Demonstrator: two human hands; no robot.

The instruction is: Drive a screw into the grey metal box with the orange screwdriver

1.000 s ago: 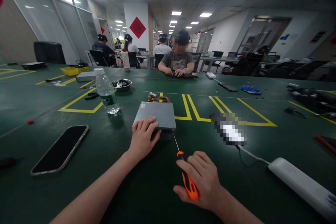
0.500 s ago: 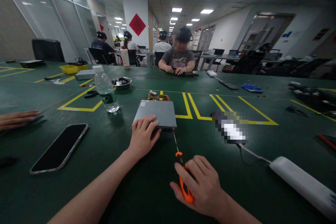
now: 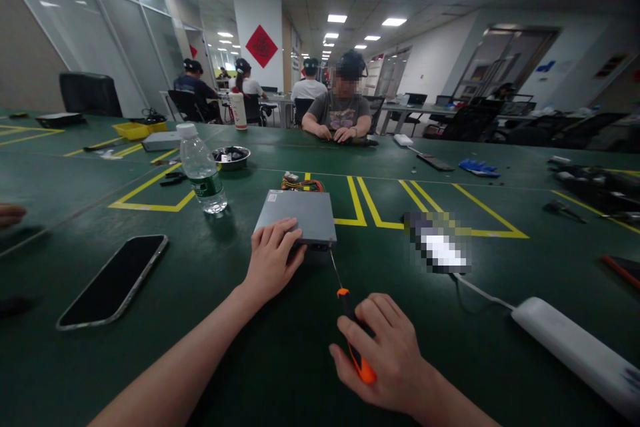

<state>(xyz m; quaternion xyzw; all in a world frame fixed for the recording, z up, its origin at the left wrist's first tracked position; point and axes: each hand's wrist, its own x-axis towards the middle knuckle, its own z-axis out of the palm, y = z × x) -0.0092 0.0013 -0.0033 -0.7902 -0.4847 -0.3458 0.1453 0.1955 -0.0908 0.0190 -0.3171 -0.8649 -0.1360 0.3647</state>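
A grey metal computer power supply point(image 3: 305, 210) lies on the green table, its bundle of coloured wires point(image 3: 303, 183) at the far side. Across its near left corner, my left hand point(image 3: 275, 253) grips it, fingers on the top and thumb at the near side. My right hand point(image 3: 383, 350) is closed around the handle of an orange and black screwdriver point(image 3: 345, 297). The screwdriver's thin shaft points away from me, and its tip meets the near right corner of the power supply. What the tip touches is too small to make out.
Left of me are a phone point(image 3: 115, 280) and a water bottle point(image 3: 203, 177), with a metal bowl point(image 3: 233, 157) beyond. A blurred-out device point(image 3: 440, 247) is cabled to a white power strip point(image 3: 575, 347) on the right. Another person's hand point(image 3: 11, 215) shows at the left edge; a co-worker point(image 3: 337, 110) sits opposite.
The screwdriver's handle has turned and shifted slightly right in my right hand, while its tip stays at the corner. My left hand keeps still. The other person's hand at left has drawn back.
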